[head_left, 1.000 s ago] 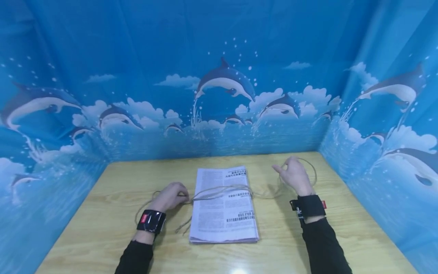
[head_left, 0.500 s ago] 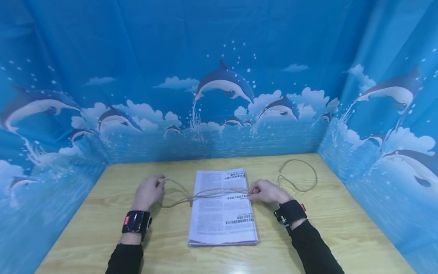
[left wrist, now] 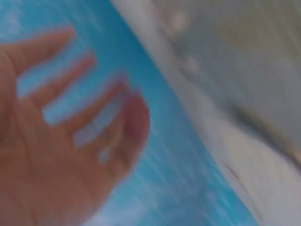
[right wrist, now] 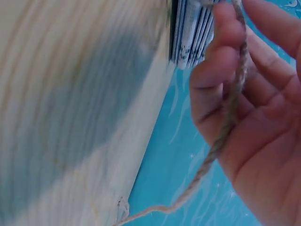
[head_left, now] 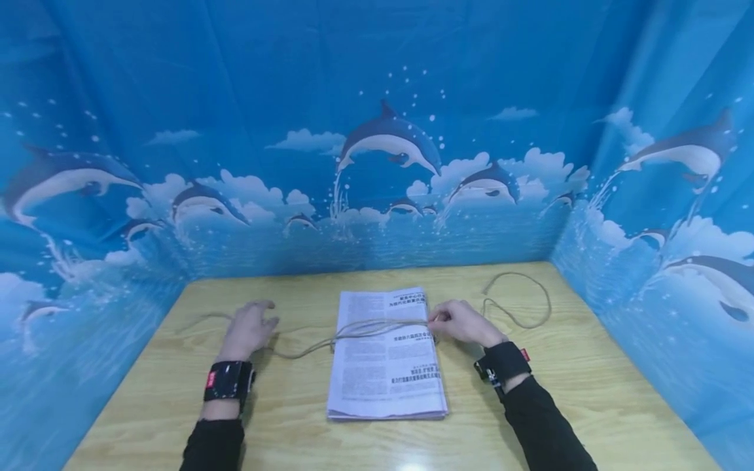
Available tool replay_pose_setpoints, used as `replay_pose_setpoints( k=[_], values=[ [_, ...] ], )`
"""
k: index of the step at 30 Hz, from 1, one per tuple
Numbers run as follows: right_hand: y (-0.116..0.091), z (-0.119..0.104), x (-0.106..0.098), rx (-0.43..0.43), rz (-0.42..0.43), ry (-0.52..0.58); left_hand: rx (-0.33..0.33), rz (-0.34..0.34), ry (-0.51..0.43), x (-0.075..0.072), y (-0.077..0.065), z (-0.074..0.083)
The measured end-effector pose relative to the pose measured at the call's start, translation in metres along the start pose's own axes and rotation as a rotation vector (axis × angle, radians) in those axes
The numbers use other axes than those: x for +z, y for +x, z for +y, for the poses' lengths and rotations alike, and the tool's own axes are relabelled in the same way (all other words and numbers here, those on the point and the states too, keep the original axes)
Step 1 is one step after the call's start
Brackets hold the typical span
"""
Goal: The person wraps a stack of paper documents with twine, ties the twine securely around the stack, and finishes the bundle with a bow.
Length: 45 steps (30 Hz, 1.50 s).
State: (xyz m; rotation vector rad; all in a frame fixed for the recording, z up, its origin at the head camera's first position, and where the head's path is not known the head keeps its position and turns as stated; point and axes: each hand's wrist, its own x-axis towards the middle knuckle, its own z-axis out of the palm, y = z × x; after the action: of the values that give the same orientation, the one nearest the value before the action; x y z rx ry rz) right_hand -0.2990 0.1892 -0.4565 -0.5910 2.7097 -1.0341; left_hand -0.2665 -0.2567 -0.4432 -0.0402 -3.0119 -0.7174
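A stack of folded newspapers point(head_left: 385, 373) lies on the table with strands of brown twine point(head_left: 377, 327) running across its middle. At the stack's right edge my right hand point(head_left: 465, 324) pinches the twine. The right wrist view shows the twine point(right wrist: 221, 141) passing between thumb and fingers and trailing down past the palm. Left of the stack, my left hand point(head_left: 246, 330) is over the table beside the twine's left strands, fingers loosely spread. Blurred in the left wrist view, my left hand point(left wrist: 70, 127) shows nothing in its palm.
A loose twine end point(head_left: 538, 297) curves across the back right of the wooden table point(head_left: 194, 418). Another faint twine end point(head_left: 203, 318) lies behind the left hand. A blue dolphin-print curtain point(head_left: 283, 78) borders the table at the back and both sides.
My right hand has moved left from the back right to the stack's edge and pinches twine there. My left hand has drawn away leftward and let go of its twine.
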Motion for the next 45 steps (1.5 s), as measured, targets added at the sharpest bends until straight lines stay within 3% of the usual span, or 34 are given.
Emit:
replay_pose_setpoints(
  k=[4, 6, 9, 11, 15, 18, 21, 28, 33, 35, 39, 42, 45],
  values=[
    [0.001, -0.002, 0.001, -0.027, 0.044, -0.004, 0.177, -0.196, -0.111, 0.023, 0.004, 0.045],
    [0.002, -0.003, 0.001, -0.033, 0.055, -0.004, 0.221, -0.269, -0.119, 0.033, 0.004, 0.060],
    [0.001, -0.003, 0.000, -0.022, 0.066, -0.005, 0.246, -0.325, -0.130, 0.040, 0.005, 0.068],
    [0.000, -0.005, -0.003, -0.008, 0.079, -0.004, 0.234, -0.313, -0.166, 0.041, 0.005, 0.068],
    [-0.002, -0.006, -0.011, -0.006, 0.135, 0.022, 0.195, -0.218, -0.281, 0.037, 0.005, 0.065],
    [-0.003, -0.004, -0.015, -0.009, 0.155, 0.098, 0.212, -0.118, -0.328, 0.032, 0.008, 0.062],
    [-0.003, 0.001, -0.015, 0.004, 0.137, 0.148, 0.223, -0.079, -0.343, 0.029, 0.010, 0.056],
    [-0.003, 0.018, -0.010, 0.060, 0.040, 0.103, 0.175, -0.159, -0.284, 0.027, 0.012, 0.036],
    [-0.002, 0.018, -0.009, 0.052, 0.104, 0.035, 0.133, -0.196, -0.310, 0.029, 0.012, 0.033],
    [-0.001, 0.016, -0.009, 0.065, 0.165, 0.026, 0.123, -0.174, -0.364, 0.029, 0.012, 0.037],
    [0.002, 0.010, -0.006, 0.100, 0.241, 0.059, 0.183, -0.118, -0.515, 0.025, 0.012, 0.048],
    [0.005, 0.006, -0.002, 0.123, 0.258, 0.074, 0.244, -0.168, -0.759, 0.026, 0.010, 0.058],
    [0.006, 0.004, 0.000, 0.166, 0.286, 0.069, 0.270, -0.288, -1.063, 0.031, 0.008, 0.066]
  ],
)
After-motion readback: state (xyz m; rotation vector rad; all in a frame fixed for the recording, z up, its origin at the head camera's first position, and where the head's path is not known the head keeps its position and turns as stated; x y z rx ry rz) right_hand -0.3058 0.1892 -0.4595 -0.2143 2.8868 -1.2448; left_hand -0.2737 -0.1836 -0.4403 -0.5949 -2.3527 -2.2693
